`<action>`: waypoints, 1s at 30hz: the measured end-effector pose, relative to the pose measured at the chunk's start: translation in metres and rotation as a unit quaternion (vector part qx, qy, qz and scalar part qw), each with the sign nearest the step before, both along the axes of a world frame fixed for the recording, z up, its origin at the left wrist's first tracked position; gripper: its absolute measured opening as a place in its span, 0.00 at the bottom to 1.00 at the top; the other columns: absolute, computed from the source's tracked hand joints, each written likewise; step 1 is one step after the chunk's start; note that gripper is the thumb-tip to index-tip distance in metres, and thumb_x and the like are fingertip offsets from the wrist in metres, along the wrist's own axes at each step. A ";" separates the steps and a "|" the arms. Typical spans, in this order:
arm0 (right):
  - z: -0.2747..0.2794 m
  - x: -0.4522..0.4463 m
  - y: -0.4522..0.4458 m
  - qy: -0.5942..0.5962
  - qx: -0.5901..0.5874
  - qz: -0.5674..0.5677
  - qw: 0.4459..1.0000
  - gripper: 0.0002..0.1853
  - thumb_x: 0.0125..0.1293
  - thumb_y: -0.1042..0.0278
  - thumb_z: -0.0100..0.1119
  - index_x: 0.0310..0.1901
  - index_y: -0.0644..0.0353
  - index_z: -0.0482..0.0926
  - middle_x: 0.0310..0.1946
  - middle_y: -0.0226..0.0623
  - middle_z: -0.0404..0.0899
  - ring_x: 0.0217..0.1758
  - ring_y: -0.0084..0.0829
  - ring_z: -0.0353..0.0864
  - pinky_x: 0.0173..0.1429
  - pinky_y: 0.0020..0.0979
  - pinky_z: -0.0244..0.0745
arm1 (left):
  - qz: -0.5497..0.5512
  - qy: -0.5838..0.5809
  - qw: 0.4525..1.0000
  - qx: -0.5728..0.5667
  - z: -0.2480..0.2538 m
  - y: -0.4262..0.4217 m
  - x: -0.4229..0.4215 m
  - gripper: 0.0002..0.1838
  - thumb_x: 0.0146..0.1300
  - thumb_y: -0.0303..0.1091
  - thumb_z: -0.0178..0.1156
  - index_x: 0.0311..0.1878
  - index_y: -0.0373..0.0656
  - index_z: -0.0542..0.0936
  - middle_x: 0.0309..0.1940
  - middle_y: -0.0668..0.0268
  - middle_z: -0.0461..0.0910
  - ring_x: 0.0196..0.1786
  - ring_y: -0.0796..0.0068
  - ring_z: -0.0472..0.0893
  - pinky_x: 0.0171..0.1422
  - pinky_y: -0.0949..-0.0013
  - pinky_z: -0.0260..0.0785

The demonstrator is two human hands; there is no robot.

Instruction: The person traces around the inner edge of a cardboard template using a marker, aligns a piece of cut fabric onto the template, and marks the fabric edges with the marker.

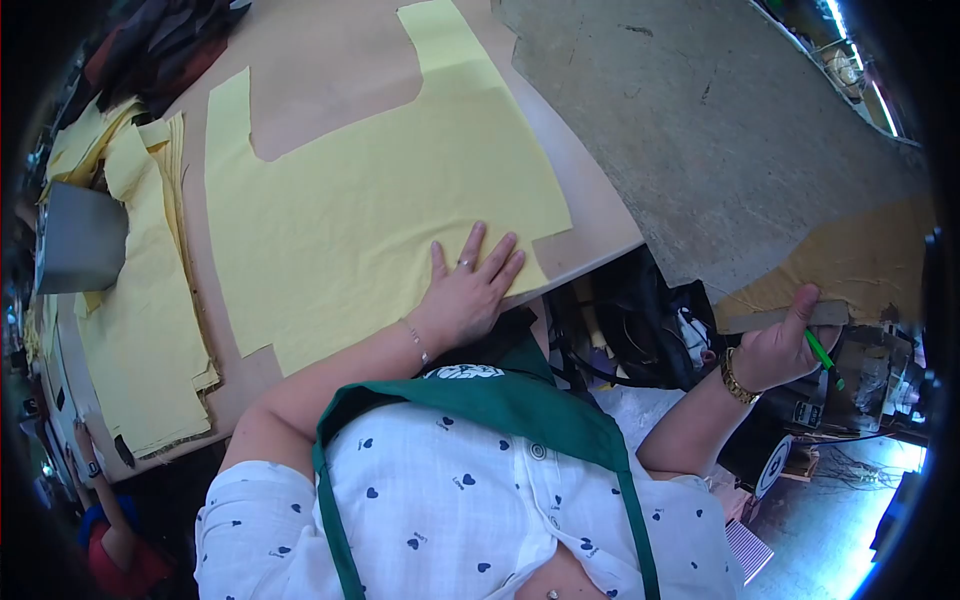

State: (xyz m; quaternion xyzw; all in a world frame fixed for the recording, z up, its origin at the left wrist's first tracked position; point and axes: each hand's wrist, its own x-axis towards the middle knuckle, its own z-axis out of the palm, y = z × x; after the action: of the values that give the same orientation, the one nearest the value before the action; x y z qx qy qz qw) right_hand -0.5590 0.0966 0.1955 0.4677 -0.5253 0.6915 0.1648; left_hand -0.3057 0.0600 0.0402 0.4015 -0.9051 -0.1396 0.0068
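Note:
My left hand [465, 295] lies flat with fingers spread on a piece of pale yellow fabric [370, 200], near its lower edge. The fabric is cut with two long straps and a curved notch between them, and a few creases run out from my fingers. Off to the right, past the table's edge, my right hand [780, 350] is closed around a slim green pen [822, 352], thumb pointing up. A flat greyish strip [832, 313] shows behind that thumb; whether I hold it I cannot tell.
Stacked yellow fabric pieces [140, 330] lie at the left, with a grey metal block [80, 238] on them. Dark cloth [165, 45] is heaped at the far left. A black bag [640, 320] sits below the table [620, 215]. Another person [120, 545] is at lower left.

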 end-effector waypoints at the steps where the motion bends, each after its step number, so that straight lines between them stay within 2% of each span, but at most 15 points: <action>1: 0.000 -0.004 0.002 -0.002 0.001 0.005 1.000 0.16 0.55 0.69 0.60 0.41 0.70 0.73 0.40 0.40 0.76 0.39 0.26 0.74 0.46 0.24 0.68 | 0.006 -0.003 1.000 -0.006 0.001 -0.006 -0.005 0.29 0.58 0.41 0.48 0.63 0.49 0.54 0.66 0.66 0.45 0.68 0.52 0.41 0.55 0.29 0.46; 6: 0.007 -0.005 0.008 0.008 -0.005 -0.014 1.000 0.16 0.55 0.68 0.60 0.40 0.71 0.73 0.38 0.40 0.76 0.37 0.26 0.74 0.43 0.25 0.68 | 0.010 0.028 0.999 -0.014 -0.003 -0.011 -0.010 0.28 0.59 0.44 0.45 0.63 0.49 0.55 0.65 0.66 0.46 0.68 0.52 0.40 0.56 0.29 0.44; 10: 0.005 -0.020 0.018 -0.049 -0.019 0.024 0.998 0.18 0.53 0.72 0.61 0.44 0.70 0.70 0.42 0.40 0.74 0.42 0.29 0.74 0.49 0.28 0.68 | -0.008 0.032 0.999 0.023 0.005 0.005 0.004 0.30 0.58 0.49 0.45 0.63 0.50 0.56 0.66 0.64 0.45 0.68 0.53 0.38 0.58 0.30 0.40; 13: 0.008 -0.025 0.023 -0.029 -0.032 0.023 0.999 0.19 0.52 0.72 0.61 0.46 0.69 0.70 0.44 0.40 0.73 0.43 0.31 0.73 0.49 0.30 0.68 | -0.038 0.116 0.992 0.029 0.000 -0.002 0.014 0.31 0.58 0.52 0.45 0.63 0.50 0.56 0.66 0.63 0.44 0.69 0.55 0.37 0.57 0.29 0.38; 14: -0.002 -0.054 0.038 -0.074 0.040 -0.058 0.995 0.20 0.52 0.72 0.61 0.47 0.68 0.69 0.46 0.41 0.71 0.44 0.32 0.72 0.50 0.32 0.67 | -0.034 0.162 0.986 0.026 0.005 -0.006 0.022 0.28 0.60 0.50 0.44 0.61 0.47 0.59 0.64 0.59 0.50 0.68 0.56 0.43 0.62 0.39 0.42; 16: 0.001 -0.060 0.039 -0.095 -0.011 0.045 0.994 0.21 0.53 0.70 0.60 0.48 0.67 0.68 0.47 0.41 0.71 0.46 0.32 0.72 0.52 0.33 0.66 | 0.057 0.328 0.942 0.042 -0.014 -0.021 0.044 0.26 0.61 0.48 0.43 0.59 0.44 0.62 0.62 0.58 0.55 0.66 0.57 0.49 0.64 0.51 0.46; 19: 0.010 -0.063 0.040 -0.181 -0.014 0.161 0.970 0.23 0.55 0.64 0.58 0.49 0.69 0.67 0.48 0.41 0.71 0.48 0.33 0.70 0.54 0.35 0.64 | 0.223 0.517 0.825 0.055 -0.005 -0.049 0.101 0.23 0.64 0.44 0.41 0.56 0.39 0.66 0.58 0.59 0.62 0.62 0.62 0.60 0.64 0.69 0.51; 21: 0.009 -0.076 0.033 -0.235 0.033 0.276 0.931 0.23 0.57 0.61 0.56 0.49 0.69 0.67 0.47 0.40 0.71 0.49 0.33 0.70 0.55 0.37 0.63 | 0.316 0.603 0.729 0.077 0.019 -0.064 0.143 0.25 0.62 0.48 0.45 0.56 0.39 0.65 0.55 0.59 0.65 0.60 0.64 0.62 0.63 0.66 0.51; 23: 0.001 -0.108 0.021 -0.260 0.099 0.433 0.858 0.21 0.59 0.61 0.53 0.50 0.66 0.67 0.46 0.39 0.71 0.49 0.32 0.70 0.55 0.37 0.63 | 0.346 0.661 0.659 0.098 0.039 -0.076 0.182 0.32 0.62 0.56 0.40 0.58 0.38 0.62 0.55 0.59 0.66 0.58 0.66 0.64 0.63 0.68 0.51; 24: -0.013 -0.115 0.010 -0.350 0.120 0.452 0.812 0.18 0.60 0.63 0.51 0.50 0.62 0.67 0.42 0.37 0.73 0.45 0.29 0.72 0.52 0.35 0.65 | 0.299 0.683 0.650 0.146 0.051 -0.073 0.200 0.35 0.60 0.59 0.39 0.59 0.37 0.60 0.55 0.59 0.66 0.58 0.67 0.65 0.62 0.69 0.51; 25: -0.026 -0.129 -0.005 -0.335 0.188 0.508 0.771 0.17 0.60 0.67 0.51 0.50 0.61 0.67 0.40 0.34 0.74 0.41 0.26 0.73 0.49 0.31 0.66 | 0.247 0.701 0.640 0.195 0.061 -0.073 0.217 0.38 0.59 0.62 0.37 0.60 0.37 0.58 0.55 0.58 0.66 0.57 0.67 0.65 0.62 0.70 0.51; 27: -0.038 -0.048 -0.052 -0.145 0.209 0.309 0.917 0.19 0.59 0.73 0.52 0.53 0.64 0.65 0.40 0.33 0.73 0.41 0.23 0.72 0.48 0.25 0.65 | 0.082 0.746 0.585 0.307 0.067 -0.058 0.248 0.36 0.59 0.58 0.43 0.59 0.35 0.59 0.54 0.57 0.65 0.57 0.68 0.65 0.61 0.68 0.54; 28: -0.038 -0.004 -0.065 -0.218 0.223 0.359 0.879 0.19 0.57 0.75 0.54 0.51 0.66 0.68 0.42 0.32 0.73 0.41 0.21 0.71 0.44 0.23 0.66 | 0.150 0.739 0.602 0.260 0.071 -0.048 0.248 0.32 0.60 0.51 0.47 0.58 0.35 0.59 0.53 0.58 0.67 0.55 0.69 0.67 0.60 0.69 0.56; 29: -0.055 0.006 -0.079 -0.191 0.278 0.326 0.883 0.18 0.55 0.76 0.55 0.49 0.67 0.69 0.42 0.32 0.73 0.43 0.21 0.71 0.47 0.23 0.65 | 0.216 0.727 0.617 0.212 0.073 -0.038 0.247 0.29 0.60 0.45 0.50 0.58 0.35 0.60 0.52 0.59 0.68 0.54 0.70 0.68 0.58 0.69 0.58; 30: -0.065 0.019 -0.092 -0.155 0.345 0.356 0.854 0.18 0.55 0.76 0.56 0.49 0.68 0.69 0.42 0.32 0.73 0.43 0.21 0.71 0.48 0.23 0.65 | 0.281 0.708 0.618 0.193 0.066 -0.032 0.252 0.26 0.59 0.38 0.51 0.57 0.35 0.61 0.51 0.60 0.69 0.52 0.71 0.70 0.56 0.70 0.60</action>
State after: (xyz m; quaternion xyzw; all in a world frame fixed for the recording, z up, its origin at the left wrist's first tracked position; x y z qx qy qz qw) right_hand -0.5403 0.0050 0.1305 0.5365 -0.5465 0.5405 -0.3484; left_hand -0.0540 0.0281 0.1064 0.4046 -0.4148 -0.5439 0.6070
